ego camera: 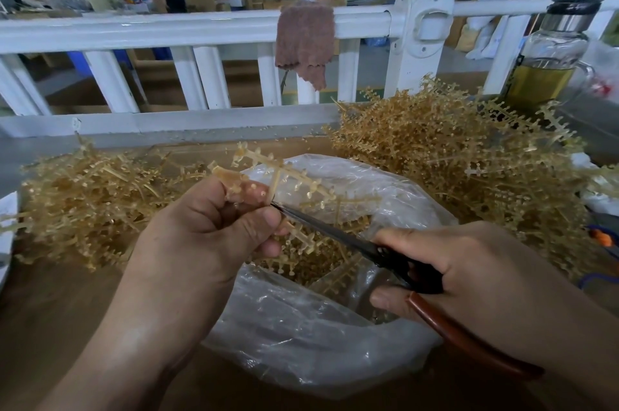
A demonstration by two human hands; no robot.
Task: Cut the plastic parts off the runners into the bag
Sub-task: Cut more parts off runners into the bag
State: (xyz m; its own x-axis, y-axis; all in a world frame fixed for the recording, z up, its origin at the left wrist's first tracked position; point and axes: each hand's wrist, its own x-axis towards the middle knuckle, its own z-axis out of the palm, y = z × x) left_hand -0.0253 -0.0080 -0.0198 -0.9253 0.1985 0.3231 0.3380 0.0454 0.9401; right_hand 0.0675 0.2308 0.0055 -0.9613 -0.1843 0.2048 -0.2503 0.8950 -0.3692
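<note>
Amber branched runner (pixel 288 173) above open clear bag (pixel 301 343), black scissors (pixel 335 237) at its stem.

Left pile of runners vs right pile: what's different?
The left pile lies low and loose; the right pile is heaped taller and denser. The left pile shows many bare straight sticks; the right pile's branches mostly carry knobby tips. Both are the same amber plastic and sit on either side of the bag.
</note>
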